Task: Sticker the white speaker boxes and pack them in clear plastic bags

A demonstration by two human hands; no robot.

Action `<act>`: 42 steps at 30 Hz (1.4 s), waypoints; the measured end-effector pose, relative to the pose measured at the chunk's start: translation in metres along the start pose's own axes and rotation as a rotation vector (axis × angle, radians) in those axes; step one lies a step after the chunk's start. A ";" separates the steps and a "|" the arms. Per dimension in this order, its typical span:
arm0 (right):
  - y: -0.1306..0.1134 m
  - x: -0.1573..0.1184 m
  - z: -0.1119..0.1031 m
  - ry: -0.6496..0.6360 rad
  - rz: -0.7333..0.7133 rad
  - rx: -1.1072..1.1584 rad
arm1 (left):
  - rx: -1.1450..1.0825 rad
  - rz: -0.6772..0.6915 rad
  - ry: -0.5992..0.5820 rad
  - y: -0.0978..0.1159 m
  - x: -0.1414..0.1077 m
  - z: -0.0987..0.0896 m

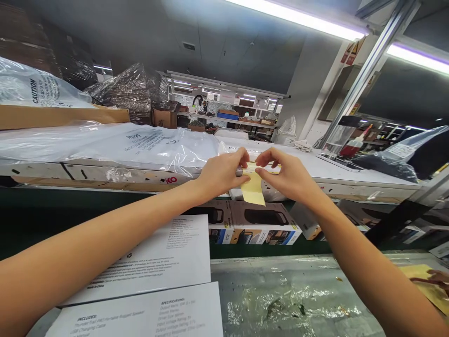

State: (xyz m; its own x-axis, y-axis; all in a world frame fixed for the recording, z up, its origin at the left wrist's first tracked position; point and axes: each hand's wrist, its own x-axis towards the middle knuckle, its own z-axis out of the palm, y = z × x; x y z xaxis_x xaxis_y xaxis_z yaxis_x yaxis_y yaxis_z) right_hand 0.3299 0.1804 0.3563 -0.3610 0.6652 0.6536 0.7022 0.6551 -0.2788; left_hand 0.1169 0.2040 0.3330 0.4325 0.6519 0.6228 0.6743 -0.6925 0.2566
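Yellow strip (pixel 253 191): between the two hands at the front edge of the white surface; lower end hangs free, seen against the printed cartons. I'd keep it flat and take it by its edges, as thin paper probably creases easily.
Left hand (pixel 222 174): narrow, thumb on the strip's left edge, fingers curled above. Looks like a pinch; best kept steady, as the anchor.
Right hand (pixel 289 175): thumb and forefinger close together at the strip's upper right. Cannot tell from here whether paper is gripped. A slow, low-angle pull would suit better than a jerk.
White surface (pixel 336 173): just behind the fingertips; resting the wrists near its edge might steady fine work.
Printed cartons (pixel 261 215): below the strip, side by side. Forearms should pass well above them.
White cartons (pixel 182 262): under the left forearm, text side up; a dropped elbow could nudge them.
Another person's hand (pixel 438 277): far right, beside a second yellow sheet (pixel 417 271).
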 end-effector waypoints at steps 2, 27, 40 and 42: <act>-0.001 -0.001 0.005 -0.003 -0.022 0.008 | -0.023 -0.017 0.008 0.000 0.000 0.001; -0.096 -0.039 -0.021 -0.063 0.134 0.640 | 0.245 0.268 -0.205 0.006 0.024 -0.024; -0.168 -0.021 0.103 -0.666 0.006 0.487 | -0.457 -0.188 0.502 -0.035 -0.214 -0.146; -0.172 -0.014 0.116 -0.726 0.019 0.436 | -0.522 -0.290 0.481 -0.062 -0.252 -0.123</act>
State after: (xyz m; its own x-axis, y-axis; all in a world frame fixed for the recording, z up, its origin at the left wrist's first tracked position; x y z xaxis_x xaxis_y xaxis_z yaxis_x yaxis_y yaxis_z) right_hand 0.1436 0.0999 0.3136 -0.7609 0.6447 0.0731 0.4663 0.6217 -0.6294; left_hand -0.1073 0.0445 0.2510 -0.1069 0.7063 0.6998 0.2996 -0.6482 0.7001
